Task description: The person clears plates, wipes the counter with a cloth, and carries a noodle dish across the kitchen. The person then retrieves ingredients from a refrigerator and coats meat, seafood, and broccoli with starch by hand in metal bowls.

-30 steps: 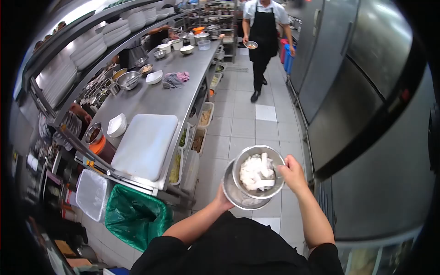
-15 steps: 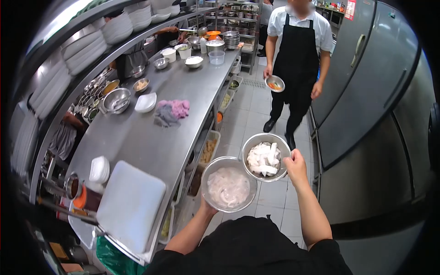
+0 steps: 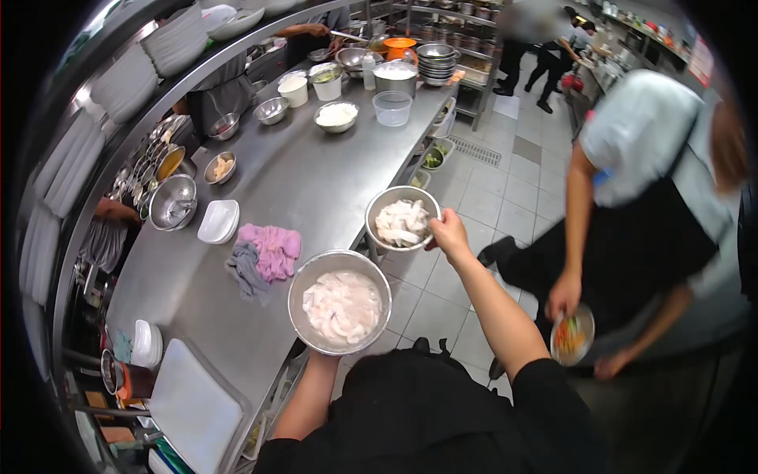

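Note:
My left hand [image 3: 320,363] holds up a large metal bowl [image 3: 294,324] from below; the bowl hides its fingers. Pale, wet pieces [image 3: 341,310], perhaps sliced squid, sit in cloudy liquid inside it. Closed on the right rim of a smaller metal bowl [image 3: 371,231] is my right hand [image 3: 450,234]. That bowl contains thick white strips [image 3: 403,223] of similar look. It is held farther forward and to the right of the large one, near the edge of the steel worktable [image 3: 308,178].
Close on my right, a person in a black apron [image 3: 624,261] carries a bowl of cut vegetables [image 3: 572,336]. On the worktable lie pink and grey cloths [image 3: 268,253], white dishes [image 3: 219,221] and a white cutting board [image 3: 193,407]. Several bowls and tubs stand farther back.
I have moved forward along the worktable, with both bowls still in my hands. The two bowls are now apart. The aproned person has come closer, to my right side.

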A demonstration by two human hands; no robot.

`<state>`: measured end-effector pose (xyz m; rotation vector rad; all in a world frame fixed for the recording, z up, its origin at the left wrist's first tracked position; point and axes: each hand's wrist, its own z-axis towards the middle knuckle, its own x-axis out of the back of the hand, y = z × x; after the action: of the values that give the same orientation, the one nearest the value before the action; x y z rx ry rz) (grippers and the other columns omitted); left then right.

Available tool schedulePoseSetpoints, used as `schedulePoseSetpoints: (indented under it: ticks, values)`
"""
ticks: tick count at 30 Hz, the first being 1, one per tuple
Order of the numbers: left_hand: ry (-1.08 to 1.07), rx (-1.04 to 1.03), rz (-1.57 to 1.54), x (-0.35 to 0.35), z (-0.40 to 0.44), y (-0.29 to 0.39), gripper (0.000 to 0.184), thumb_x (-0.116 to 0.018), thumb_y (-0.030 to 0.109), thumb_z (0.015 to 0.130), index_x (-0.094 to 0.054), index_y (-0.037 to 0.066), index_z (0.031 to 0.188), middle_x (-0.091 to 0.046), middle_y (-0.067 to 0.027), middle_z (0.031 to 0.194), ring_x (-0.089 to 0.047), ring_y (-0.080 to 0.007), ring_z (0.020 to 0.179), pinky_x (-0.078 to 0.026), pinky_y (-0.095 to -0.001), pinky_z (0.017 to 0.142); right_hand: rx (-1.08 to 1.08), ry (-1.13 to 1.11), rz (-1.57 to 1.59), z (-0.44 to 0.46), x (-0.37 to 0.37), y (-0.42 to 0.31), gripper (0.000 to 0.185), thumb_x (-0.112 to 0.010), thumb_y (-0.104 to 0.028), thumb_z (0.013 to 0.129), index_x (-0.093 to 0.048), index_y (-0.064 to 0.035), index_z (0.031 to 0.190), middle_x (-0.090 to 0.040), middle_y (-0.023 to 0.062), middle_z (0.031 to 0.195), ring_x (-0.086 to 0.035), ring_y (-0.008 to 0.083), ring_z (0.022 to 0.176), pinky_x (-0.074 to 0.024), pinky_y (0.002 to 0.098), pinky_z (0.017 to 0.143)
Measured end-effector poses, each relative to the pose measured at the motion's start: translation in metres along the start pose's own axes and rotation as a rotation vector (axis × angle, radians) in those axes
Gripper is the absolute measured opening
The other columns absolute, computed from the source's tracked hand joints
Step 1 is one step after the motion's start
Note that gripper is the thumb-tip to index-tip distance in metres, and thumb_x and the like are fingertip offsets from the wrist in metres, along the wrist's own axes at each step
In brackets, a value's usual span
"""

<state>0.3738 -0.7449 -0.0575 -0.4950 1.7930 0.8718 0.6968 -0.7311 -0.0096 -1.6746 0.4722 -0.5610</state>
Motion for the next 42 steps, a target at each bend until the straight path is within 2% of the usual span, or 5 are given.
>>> schedulePoseSetpoints:
  ticks: [13, 18, 25, 35, 42]
  values:
    - [0.189, -0.329, -0.180, 0.023, 0.233, 0.039, 0.054, -0.040, 0.042, 0.099, -0.044, 0.005, 0.139, -0.051, -0.0163, 0.137, -0.054, -0.0324, 0.122, -0.047, -0.0484, 0.102, -0.082, -0.296, -0.186, 0.287, -0.141, 0.025, 0.029, -0.064, -0.027, 0.091, -0.054, -0.0005, 0.094, -0.063, 0.0111, 0.077, -0.066, 0.0219, 0.060, -0.0544, 0.0331, 0.052]
    - [0.251, -0.445, -0.221, 0.026, 0.292, 0.049, 0.054, -0.039, 0.042, 0.099, -0.044, 0.005, 0.139, -0.051, -0.0162, 0.137, -0.054, -0.0322, 0.121, -0.047, -0.0481, 0.101, 0.386, -0.614, -0.451, 0.289, -0.159, -0.053, 0.030, -0.066, -0.030, 0.091, -0.063, -0.0011, 0.095, -0.066, 0.0077, 0.081, -0.063, 0.0174, 0.075, -0.0493, 0.0318, 0.071]
    - [0.387, -0.732, -0.179, 0.011, 0.315, 0.040, 0.054, -0.038, 0.042, 0.100, -0.043, 0.007, 0.140, -0.050, -0.0152, 0.138, -0.053, -0.0323, 0.123, -0.047, -0.0474, 0.101, 0.562, -1.146, -0.581, 0.317, -0.216, -0.068, 0.026, -0.067, -0.024, 0.086, -0.058, -0.0002, 0.086, -0.059, 0.0142, 0.070, -0.057, 0.0239, 0.064, -0.0456, 0.0373, 0.062]
    - [1.035, -1.350, 0.023, -0.043, 0.343, -0.003, 0.056, -0.034, 0.042, 0.102, -0.036, 0.004, 0.143, -0.044, -0.0132, 0.142, -0.043, -0.0279, 0.132, -0.035, -0.0414, 0.110, 0.447, -1.109, -0.225, 0.430, -0.232, -0.111, 0.024, -0.060, -0.023, 0.086, -0.054, -0.0009, 0.078, -0.058, 0.0102, 0.063, -0.059, 0.0201, 0.056, -0.0473, 0.0375, 0.055]
    - [1.614, -1.192, 0.519, -0.002, 0.328, -0.037, 0.042, -0.046, 0.040, 0.101, -0.054, 0.002, 0.115, -0.063, -0.0064, 0.088, -0.063, -0.0145, 0.066, -0.051, -0.0282, 0.047, 0.400, -1.048, -0.219, 0.519, -0.151, -0.121, 0.026, -0.061, -0.024, 0.085, -0.052, -0.0016, 0.075, -0.054, 0.0056, 0.061, -0.053, 0.0133, 0.059, -0.0434, 0.0318, 0.055]
